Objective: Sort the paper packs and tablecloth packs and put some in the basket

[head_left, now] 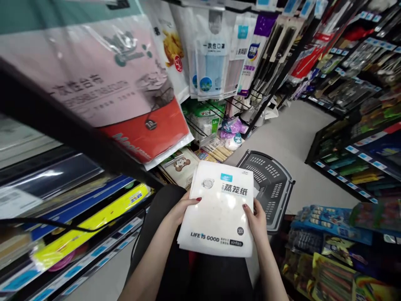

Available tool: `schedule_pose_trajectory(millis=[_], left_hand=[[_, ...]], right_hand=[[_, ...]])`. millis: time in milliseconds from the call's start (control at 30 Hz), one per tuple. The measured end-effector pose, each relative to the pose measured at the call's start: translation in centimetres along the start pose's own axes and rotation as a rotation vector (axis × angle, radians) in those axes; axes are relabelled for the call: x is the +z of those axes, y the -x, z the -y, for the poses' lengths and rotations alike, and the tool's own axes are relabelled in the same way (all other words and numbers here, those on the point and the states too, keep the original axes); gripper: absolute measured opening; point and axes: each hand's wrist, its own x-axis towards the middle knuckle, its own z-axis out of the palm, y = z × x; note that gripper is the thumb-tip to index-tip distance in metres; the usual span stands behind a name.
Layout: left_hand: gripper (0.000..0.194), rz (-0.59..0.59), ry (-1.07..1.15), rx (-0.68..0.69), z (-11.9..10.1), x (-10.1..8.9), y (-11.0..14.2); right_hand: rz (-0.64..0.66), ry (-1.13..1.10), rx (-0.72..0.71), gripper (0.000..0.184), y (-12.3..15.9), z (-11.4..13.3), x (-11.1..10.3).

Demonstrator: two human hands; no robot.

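Note:
Between my two hands is a flat white pack of steamer paper [219, 213], printed side up, with "LIFE IS GOOD" along its lower edge. More white layers show at its left edge; I cannot tell whether these are further packs. My left hand [181, 210] grips the left side, thumb on top and fingers hidden beneath. On the right side, my right hand [257, 217] holds it the same way. The pack is over my lap, and a grey shopping basket [277, 167] on the floor lies just beyond it.
Hanging packs of disposable tablecloths [103, 79] and face masks [211, 58] fill the rack at the upper left. A black rack bar [75, 125] slants across the left. Lower shelves hold a yellow package [94, 225]. Snack packs [332, 223] crowd the right, beside the grey aisle floor [291, 125].

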Motion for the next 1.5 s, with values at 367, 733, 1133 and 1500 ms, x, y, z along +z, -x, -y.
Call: schedule_pose_trajectory(millis=[367,733,1133,1500], left_hand=[[0.071,-0.028,0.052,0.167,-0.3,-1.0,0.4],[0.052,-0.001,0.012,0.214,0.0,-0.9,0.1],[0.053,0.002,0.025,0.222,-0.1,-0.9,0.1],[0.054,0.034,-0.014,0.284,0.4,-1.3,-0.5]], right_hand=[[0.021,0.091,-0.036,0.058,-0.8,1.3,1.3],[0.03,0.203,-0.036,0.03,-1.7,-0.4,-0.5],[-0.289,0.286,-0.012,0.043,2.1,16.6,-7.1],[0.238,1.093,-0.243,0.044,4.4,17.0,12.6]])
